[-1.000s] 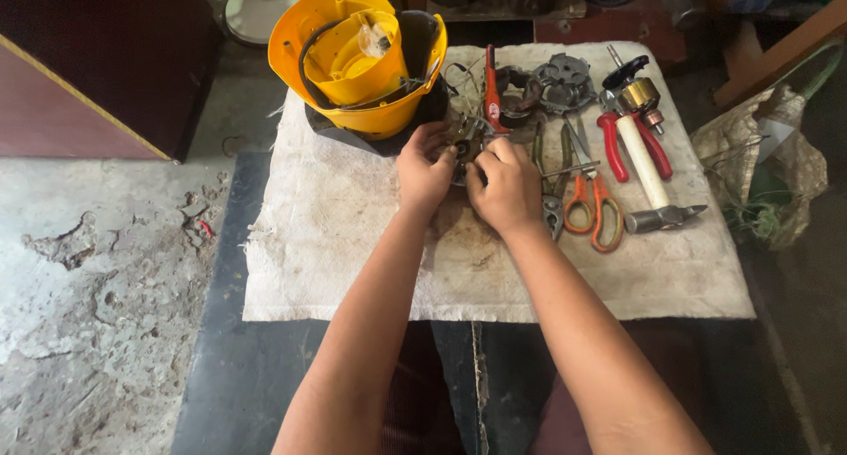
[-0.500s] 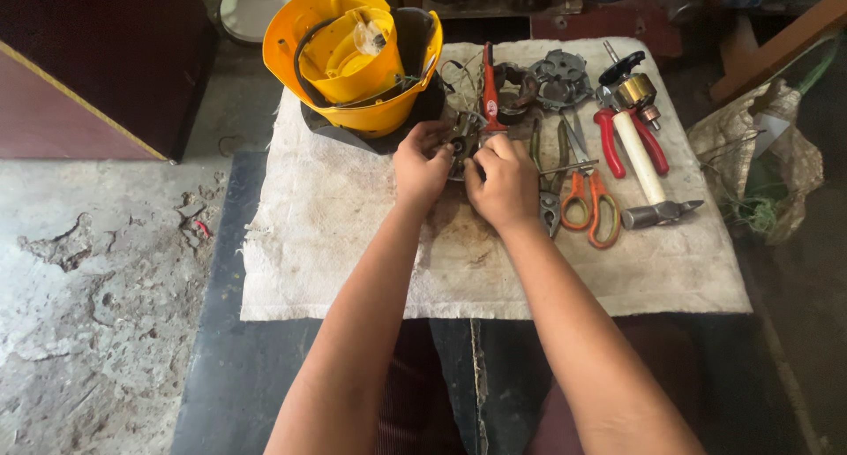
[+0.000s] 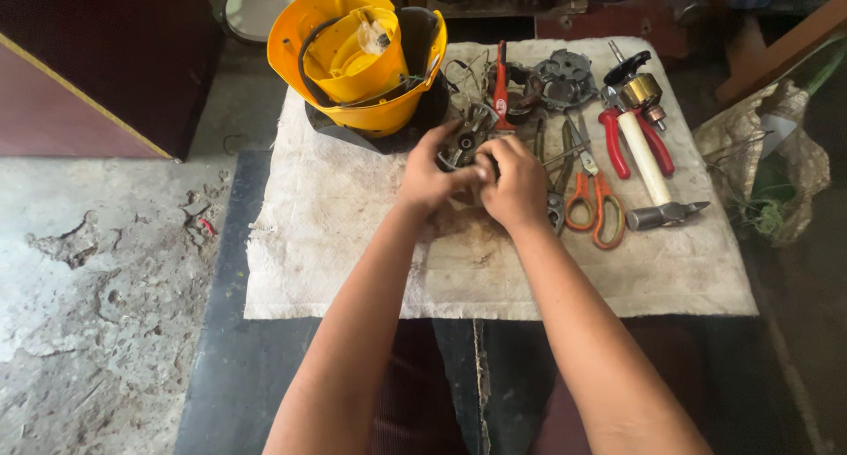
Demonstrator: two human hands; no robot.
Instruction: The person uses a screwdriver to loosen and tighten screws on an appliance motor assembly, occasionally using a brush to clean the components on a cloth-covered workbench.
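Observation:
Both hands meet over a dirty white cloth (image 3: 353, 243). My left hand (image 3: 427, 174) and my right hand (image 3: 514, 183) together grip a small dark metal motor part (image 3: 465, 142), which shows just above the fingers. Thin wires trail from it toward a yellow plastic housing (image 3: 357, 62) standing tilted at the cloth's far left. To the right of my right hand lie orange-handled scissors (image 3: 595, 199) and a hammer with a pale handle (image 3: 648, 172).
Red-handled pliers (image 3: 618, 142), a red-handled screwdriver (image 3: 500, 80), a round grey metal plate (image 3: 565, 75) and a brass fitting (image 3: 640, 89) lie at the far right of the cloth. Cracked concrete floor (image 3: 88, 287) is on the left, a sack (image 3: 776, 172) on the right.
The view has shifted slightly. My hands stay together on the metal part, with the fingers turning a little around it.

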